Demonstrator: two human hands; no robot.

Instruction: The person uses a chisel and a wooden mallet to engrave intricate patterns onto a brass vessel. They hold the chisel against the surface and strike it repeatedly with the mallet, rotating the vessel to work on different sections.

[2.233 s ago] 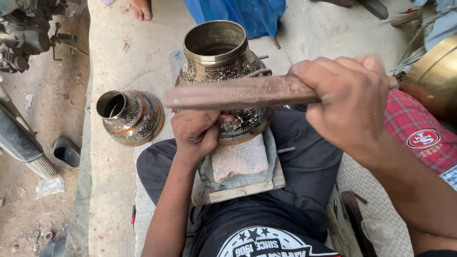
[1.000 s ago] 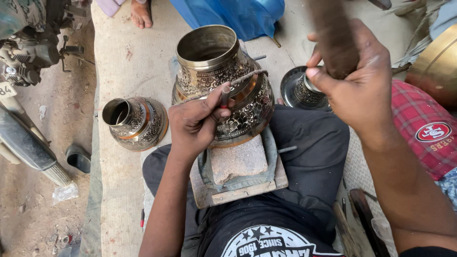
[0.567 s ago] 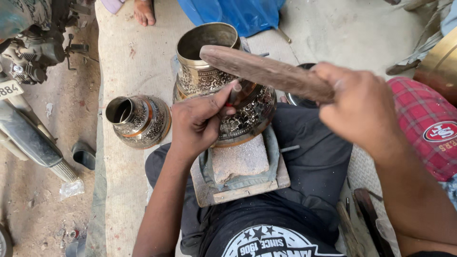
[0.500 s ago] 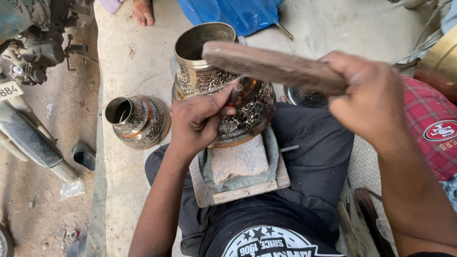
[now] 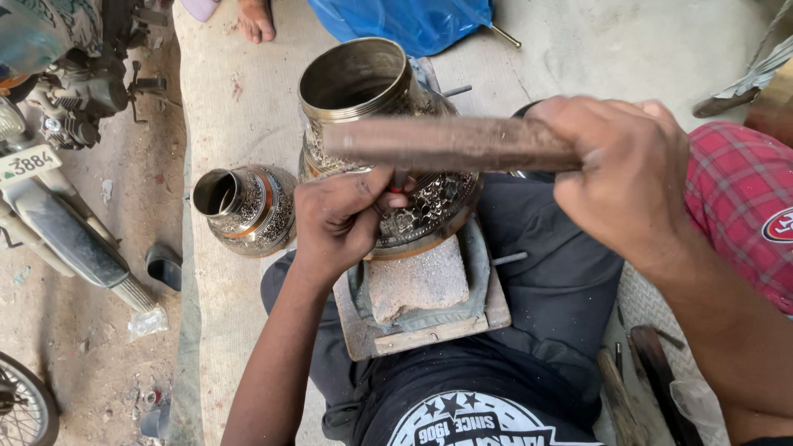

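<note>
Right hand (image 5: 632,177): fist closed round wooden mallet (image 5: 450,144), now swung level from its raised tilt | Left hand (image 5: 339,219): fingers pinching chisel (image 5: 399,179) against engraved brass pot (image 5: 384,144), on stone pad (image 5: 417,281) | second pot (image 5: 245,206) at nine o'clock | striking continues.

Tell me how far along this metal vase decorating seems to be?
Much of the large brass vase already carries dense pattern on its belly. Right now the left hand pins a small tool against that patterned wall while the right hand holds a wooden mallet across it. The neck band looks plain. How much remains on the hidden side cannot be told. A smaller patterned vase lies beside it.
</note>
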